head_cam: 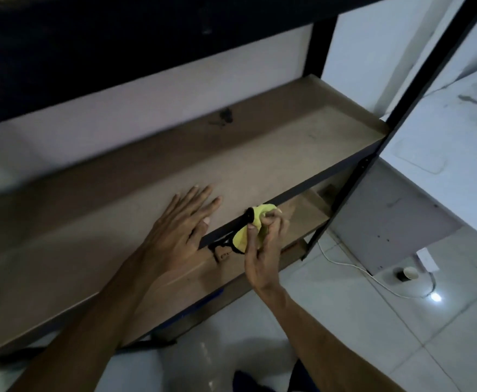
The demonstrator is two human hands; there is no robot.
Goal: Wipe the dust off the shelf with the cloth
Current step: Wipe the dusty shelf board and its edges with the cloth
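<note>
With the left hand [188, 215] flat on the shelf [274, 154] and the right hand [262, 244] pinching the bunched yellow cloth [255, 222] at its near edge, that loose wad could slip off.

Both bare forearms reach forward from below. The left grip [181, 219] lies flat, palm down, fingers straight and slightly spread. The right grip [262, 250], just beside it, curls its fingers and thumb round a cloth [258, 214].

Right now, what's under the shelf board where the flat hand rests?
A lower brown board shows beneath the shelf near the yellow cloth. The rest is hidden by the shelf and left hand.
</note>
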